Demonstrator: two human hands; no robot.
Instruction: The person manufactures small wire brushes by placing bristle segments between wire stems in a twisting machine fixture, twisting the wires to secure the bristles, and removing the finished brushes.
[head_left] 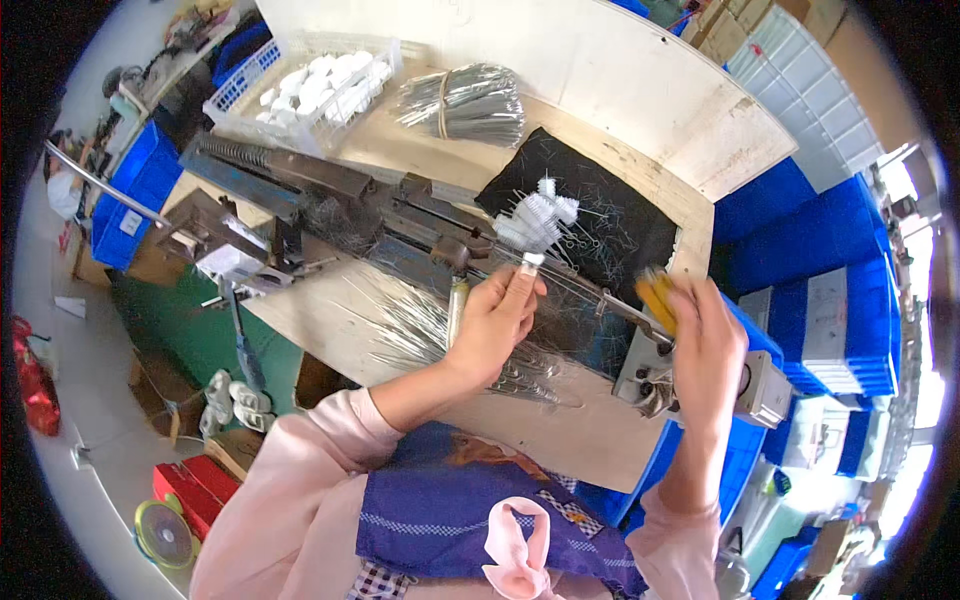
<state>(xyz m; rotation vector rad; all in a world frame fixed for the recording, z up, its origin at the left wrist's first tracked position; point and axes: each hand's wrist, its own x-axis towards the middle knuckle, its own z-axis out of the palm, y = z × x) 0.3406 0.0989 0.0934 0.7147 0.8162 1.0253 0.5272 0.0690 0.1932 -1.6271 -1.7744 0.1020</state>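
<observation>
My left hand [500, 312] is over the middle of the bench, its fingers closed round a small white piece [533, 260] whose end sticks up past the thumb. Beside that hand stands a pale lever handle [457, 308] belonging to a long metal bench machine [400, 215]. My right hand [708, 325], smeared by motion, is at the machine's right end with a yellow object [657, 300] in its fingers; its exact kind is blurred. Several white bristle brushes [540, 220] with wire stems lie piled on a black cloth [630, 215] just beyond the machine.
Loose metal wires [415, 325] lie on the bench near my left forearm. A tied wire bundle [465, 102] and a white plastic crate [245, 85] of white pieces sit at the back. A board [620, 70] walls the far side; blue bins [850, 290] are stacked right.
</observation>
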